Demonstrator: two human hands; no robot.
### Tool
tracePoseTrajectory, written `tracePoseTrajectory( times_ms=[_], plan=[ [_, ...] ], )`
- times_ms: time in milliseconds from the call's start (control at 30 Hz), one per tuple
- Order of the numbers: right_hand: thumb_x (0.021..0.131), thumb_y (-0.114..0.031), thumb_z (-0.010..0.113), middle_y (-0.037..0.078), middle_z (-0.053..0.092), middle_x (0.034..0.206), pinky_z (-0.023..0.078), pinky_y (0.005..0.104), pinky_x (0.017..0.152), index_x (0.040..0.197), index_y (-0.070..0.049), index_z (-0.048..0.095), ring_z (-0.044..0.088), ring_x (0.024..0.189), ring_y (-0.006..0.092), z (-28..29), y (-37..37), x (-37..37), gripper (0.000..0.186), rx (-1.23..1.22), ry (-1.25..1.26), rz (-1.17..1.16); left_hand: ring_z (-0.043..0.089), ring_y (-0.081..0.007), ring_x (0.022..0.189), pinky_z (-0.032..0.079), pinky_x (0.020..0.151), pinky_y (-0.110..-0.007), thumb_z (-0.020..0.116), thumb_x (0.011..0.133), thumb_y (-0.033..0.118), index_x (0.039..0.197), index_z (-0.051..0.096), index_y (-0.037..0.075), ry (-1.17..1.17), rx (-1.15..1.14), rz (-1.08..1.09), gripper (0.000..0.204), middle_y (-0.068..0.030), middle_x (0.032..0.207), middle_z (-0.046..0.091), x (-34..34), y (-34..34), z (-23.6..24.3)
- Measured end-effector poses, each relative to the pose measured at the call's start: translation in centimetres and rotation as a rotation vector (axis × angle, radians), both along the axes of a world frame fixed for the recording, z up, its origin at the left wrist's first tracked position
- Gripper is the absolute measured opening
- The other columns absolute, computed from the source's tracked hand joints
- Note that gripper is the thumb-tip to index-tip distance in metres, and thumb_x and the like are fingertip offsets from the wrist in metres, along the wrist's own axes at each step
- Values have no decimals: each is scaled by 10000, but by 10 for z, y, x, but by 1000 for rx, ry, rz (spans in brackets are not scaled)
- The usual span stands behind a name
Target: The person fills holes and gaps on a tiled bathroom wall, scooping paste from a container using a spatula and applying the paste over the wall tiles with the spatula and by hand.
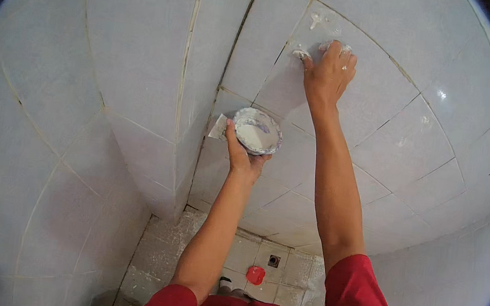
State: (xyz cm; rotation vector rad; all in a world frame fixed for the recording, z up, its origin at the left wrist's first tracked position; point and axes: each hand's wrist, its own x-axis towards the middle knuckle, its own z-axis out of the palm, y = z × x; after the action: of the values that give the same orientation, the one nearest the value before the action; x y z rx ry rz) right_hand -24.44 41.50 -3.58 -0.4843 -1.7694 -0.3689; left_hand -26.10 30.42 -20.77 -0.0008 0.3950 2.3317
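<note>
We see left hand [244, 160] gripping the bowl [279, 139], white paste [254, 136] inside, pale card [218, 128] just left of its thumb [231, 132]; right hand [330, 75], higher and rightward, paste-smeared at the tiled wall [383, 124], whether clutching anything we cannot tell; we judge bowl may tip if left grip slackens

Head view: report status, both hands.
Left hand holding bowl of white paste, flat pale piece alongside. Right hand, white-smeared, at tiled wall. Nothing seen blocking either.

L hand [245, 161] partly hidden (bhnd bowl [278, 135])
</note>
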Motion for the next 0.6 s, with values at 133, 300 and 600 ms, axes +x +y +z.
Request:
tracePoseTrajectory(
  times_ms=[133,300,600],
  plan=[
    [645,-183,847,139,574,1000,406,434,779,970,-67,543,513,952,321,-2,0,8,460,-8,-86,-46,540,-289,860,356,535,-376,400,829,776,1200,500,153,25,22,-48,732,-104,1120,562,-6,-6,-4],
    [634,-205,859,129,594,966,434,440,746,969,-67,560,543,909,333,15,6,9,470,-17,-91,-16,559,-297,843,367,516,-383,383,844,766,1214,496,149,18,-21,-72,729,-114,1101,572,3,-9,5],
    [654,-246,855,168,580,1032,430,456,786,1036,-29,552,531,995,328,12,-18,-15,533,-67,-70,-188,578,-302,853,406,501,-400,359,844,774,1200,512,147,45,38,-123,736,-123,1087,584,-9,-10,-6]
  ],
)
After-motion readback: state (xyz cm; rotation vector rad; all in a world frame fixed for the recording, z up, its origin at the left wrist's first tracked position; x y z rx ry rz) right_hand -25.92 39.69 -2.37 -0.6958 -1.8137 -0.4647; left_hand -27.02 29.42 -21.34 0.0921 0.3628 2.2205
